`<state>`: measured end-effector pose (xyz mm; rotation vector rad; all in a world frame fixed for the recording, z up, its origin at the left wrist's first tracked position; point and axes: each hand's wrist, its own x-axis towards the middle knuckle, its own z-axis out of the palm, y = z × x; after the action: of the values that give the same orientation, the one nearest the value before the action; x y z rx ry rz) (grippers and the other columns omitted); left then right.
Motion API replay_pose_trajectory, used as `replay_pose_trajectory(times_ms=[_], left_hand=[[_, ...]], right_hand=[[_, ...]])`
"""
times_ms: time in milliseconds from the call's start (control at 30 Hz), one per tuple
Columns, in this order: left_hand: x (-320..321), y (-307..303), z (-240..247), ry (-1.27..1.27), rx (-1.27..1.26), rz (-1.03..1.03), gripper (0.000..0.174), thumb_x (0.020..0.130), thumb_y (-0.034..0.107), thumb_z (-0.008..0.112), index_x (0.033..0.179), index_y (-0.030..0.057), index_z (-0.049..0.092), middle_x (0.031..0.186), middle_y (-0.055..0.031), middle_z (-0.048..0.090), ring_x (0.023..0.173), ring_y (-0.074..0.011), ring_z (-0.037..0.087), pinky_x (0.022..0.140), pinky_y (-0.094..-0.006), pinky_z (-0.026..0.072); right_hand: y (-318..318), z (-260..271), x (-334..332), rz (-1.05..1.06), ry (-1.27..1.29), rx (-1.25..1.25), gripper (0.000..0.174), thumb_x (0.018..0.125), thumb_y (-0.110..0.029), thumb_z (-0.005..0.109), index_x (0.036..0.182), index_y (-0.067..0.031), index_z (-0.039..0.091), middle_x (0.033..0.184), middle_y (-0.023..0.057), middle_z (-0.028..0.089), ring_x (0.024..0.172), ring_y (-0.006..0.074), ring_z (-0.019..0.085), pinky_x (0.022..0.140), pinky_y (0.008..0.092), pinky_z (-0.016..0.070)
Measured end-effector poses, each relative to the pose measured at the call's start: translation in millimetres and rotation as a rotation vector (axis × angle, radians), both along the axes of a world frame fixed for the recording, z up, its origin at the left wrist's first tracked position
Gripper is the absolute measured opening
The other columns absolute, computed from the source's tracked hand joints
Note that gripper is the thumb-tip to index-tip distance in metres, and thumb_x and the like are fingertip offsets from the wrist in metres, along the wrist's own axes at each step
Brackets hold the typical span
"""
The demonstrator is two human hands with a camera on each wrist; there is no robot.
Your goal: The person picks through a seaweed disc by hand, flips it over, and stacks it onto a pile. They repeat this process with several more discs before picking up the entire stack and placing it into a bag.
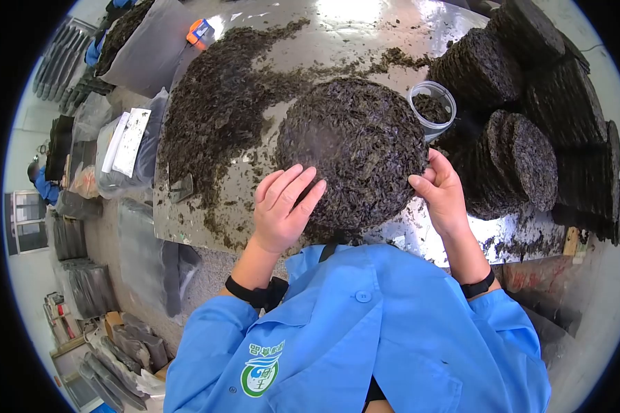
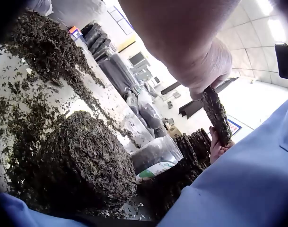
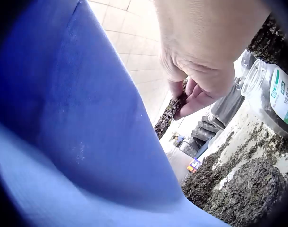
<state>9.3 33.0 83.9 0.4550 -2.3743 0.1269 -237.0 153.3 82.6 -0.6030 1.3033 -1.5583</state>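
A round, dark cake of dried seaweed (image 1: 351, 138) is held up between both hands, seen nearly edge-on in the left wrist view. My left hand (image 1: 282, 210) grips its near left edge, several fingers laid over the face and the thumb hidden behind. My right hand (image 1: 442, 193) pinches the right rim, with the thumb on the near side. Another round seaweed mass (image 2: 87, 161) sits on the metal table below, mostly covered by the held cake in the head view.
Loose seaweed (image 1: 213, 103) spreads over the table's left side. A clear plastic jar (image 1: 432, 110) with seaweed bits stands right of the cake. Tall stacks of seaweed cakes (image 1: 517, 165) crowd the right side. An orange-and-blue tape measure (image 1: 198, 32) lies at the far left edge.
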Motion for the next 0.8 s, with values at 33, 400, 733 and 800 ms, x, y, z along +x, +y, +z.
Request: replay_pose_trajectory(times_ms=[33, 400, 733, 800], left_hand=[[-1, 0, 1, 0.023, 0.002, 0.009, 0.027, 0.076, 0.01, 0.062, 0.102, 0.0155, 0.068, 0.111, -0.002, 0.062, 0.108, -0.0195, 0.054, 0.089, -0.0346, 0.0432], [-2, 12, 2, 0.528, 1.147, 0.273, 0.014, 0.084, 0.006, 0.063, 0.097, 0.0002, 0.064, 0.092, -0.0067, 0.065, 0.083, -0.0145, 0.059, 0.075, -0.0279, 0.0473], [-9, 21, -26, 0.808, 1.915, 0.117, 0.036, 0.083, 0.024, 0.069, 0.109, 0.0031, 0.054, 0.104, -0.0046, 0.061, 0.089, -0.0108, 0.055, 0.081, -0.0257, 0.0435], [-10, 18, -34, 0.771, 1.99, 0.088, 0.048, 0.081, 0.027, 0.071, 0.117, 0.0019, 0.052, 0.112, -0.0072, 0.059, 0.097, -0.0134, 0.056, 0.086, -0.0273, 0.0433]], right_hand=[[1, -1, -1, 0.0, 0.002, -0.005, 0.046, 0.081, 0.0, 0.065, 0.123, -0.0023, 0.046, 0.084, -0.0035, 0.057, 0.071, 0.0027, 0.051, 0.062, 0.0195, 0.0428], [-1, 2, -7, 0.009, 0.087, -0.063, 0.049, 0.089, -0.01, 0.057, 0.132, 0.0019, 0.037, 0.124, 0.0136, 0.052, 0.112, 0.0237, 0.053, 0.091, 0.0313, 0.0448], [3, -11, 4, 0.077, 0.026, -0.011, 0.022, 0.087, -0.007, 0.061, 0.108, -0.0001, 0.057, 0.098, 0.0011, 0.063, 0.087, 0.0067, 0.056, 0.081, 0.0245, 0.0453], [11, -1, -9, -0.02, 0.176, 0.072, 0.022, 0.085, -0.006, 0.062, 0.106, -0.0003, 0.057, 0.097, 0.0014, 0.063, 0.085, 0.0072, 0.055, 0.08, 0.0243, 0.0452]])
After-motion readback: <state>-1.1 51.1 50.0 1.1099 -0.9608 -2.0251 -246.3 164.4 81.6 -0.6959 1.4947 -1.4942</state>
